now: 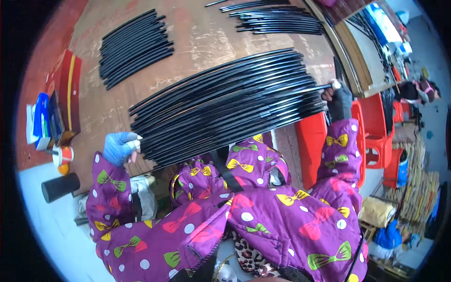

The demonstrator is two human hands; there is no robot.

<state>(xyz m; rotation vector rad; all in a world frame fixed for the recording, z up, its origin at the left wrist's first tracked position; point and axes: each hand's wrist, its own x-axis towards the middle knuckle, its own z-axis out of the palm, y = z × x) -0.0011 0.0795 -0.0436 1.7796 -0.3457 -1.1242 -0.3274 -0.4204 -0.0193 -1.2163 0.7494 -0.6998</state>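
A wide layer of long, thin black rods lies side by side on the brown table in front of me. At its left ends is my left hand in a light blue glove with bare fingertips. Its fingers are curled in against the rod ends, and what lies between them is hidden. On the right side, my right hand, in a dark glove with bare fingertips, pinches the end of one black rod. That rod lies across the top of the layer, its right end sticking out past the others.
A shorter bundle of black rods lies at the far left, another at the back right. Red plastic stools stand right of my lap. Along the left edge are a red box, a paper cup and a dark cylinder.
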